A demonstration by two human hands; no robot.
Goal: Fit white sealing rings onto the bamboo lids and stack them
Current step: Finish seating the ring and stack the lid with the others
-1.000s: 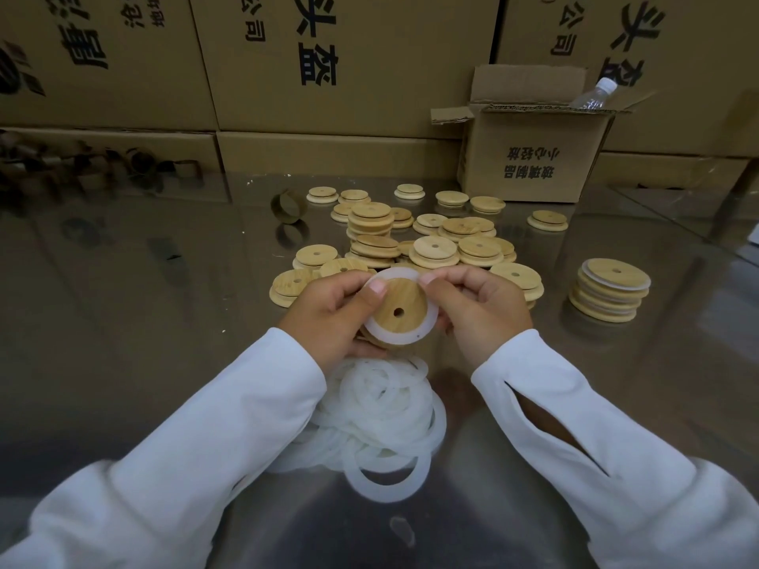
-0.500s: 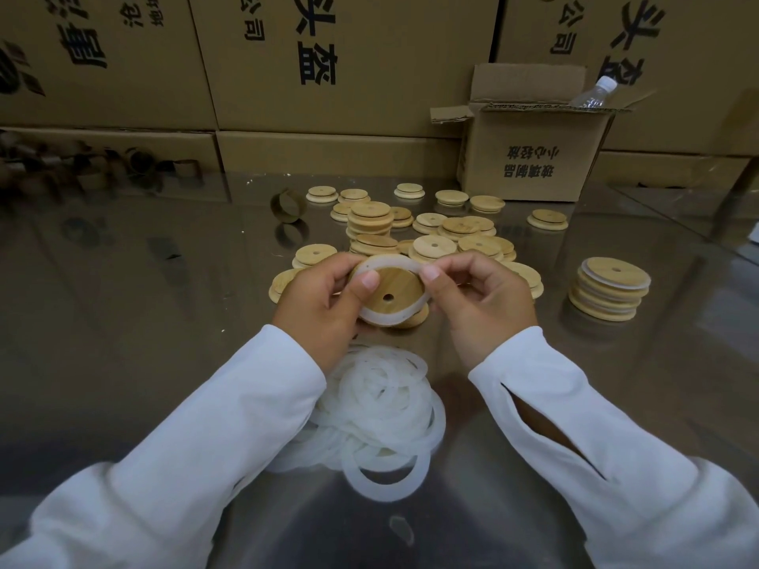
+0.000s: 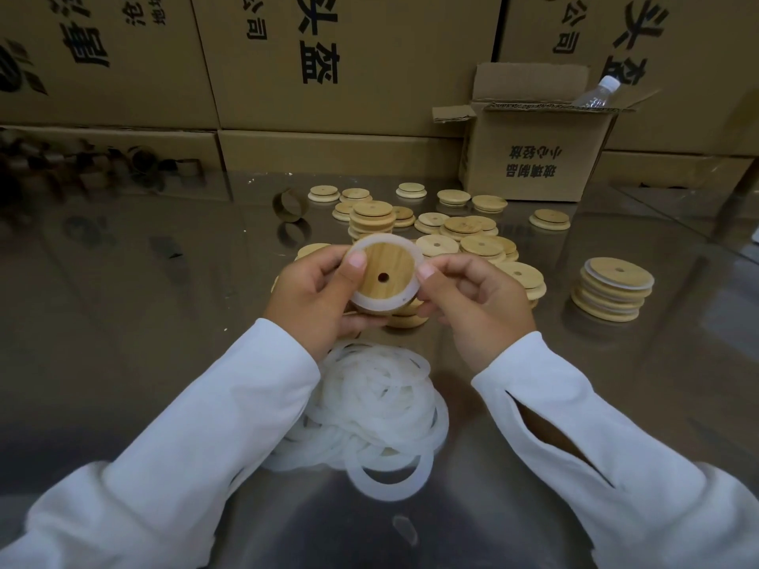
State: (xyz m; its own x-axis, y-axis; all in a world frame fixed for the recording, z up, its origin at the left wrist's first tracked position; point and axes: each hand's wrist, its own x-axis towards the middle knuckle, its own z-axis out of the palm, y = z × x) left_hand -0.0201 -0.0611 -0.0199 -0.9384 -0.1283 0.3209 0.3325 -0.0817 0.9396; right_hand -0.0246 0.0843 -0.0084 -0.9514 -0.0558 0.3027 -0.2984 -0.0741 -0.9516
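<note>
The left hand's (image 3: 312, 297) thumb presses on the left edge of a white sealing ring (image 3: 380, 306), its other fingers (image 3: 363, 322) curled under the bamboo lid (image 3: 384, 275) that the ring surrounds. The right hand (image 3: 478, 308) pinches the ring's right edge with thumb tip and curled fingers. The lid is held just above centre frame, off the table (image 3: 123, 322). Being round, it has no long axis. Its flat face with the small centre hole tilts up toward the camera. Both wrists bend inward, and white sleeves run down to the lower corners.

Directly below the hands lies a loose pile of white rings (image 3: 369, 412). Behind the hands, bare lids (image 3: 456, 225) are scattered and partly stacked. A neat stack of ringed lids (image 3: 614, 289) stands well apart at right. A cardboard tape core (image 3: 289, 204) stands on edge left of the bare lids.

At upper right sits a small open carton (image 3: 530, 158), its print upside down: 小心轻放 and 玻璃制品. A clear plastic bottle (image 3: 595, 92) pokes from it. The large cartons (image 3: 349, 63) along the top carry big black inverted characters, among them 头盔 and 公司.
</note>
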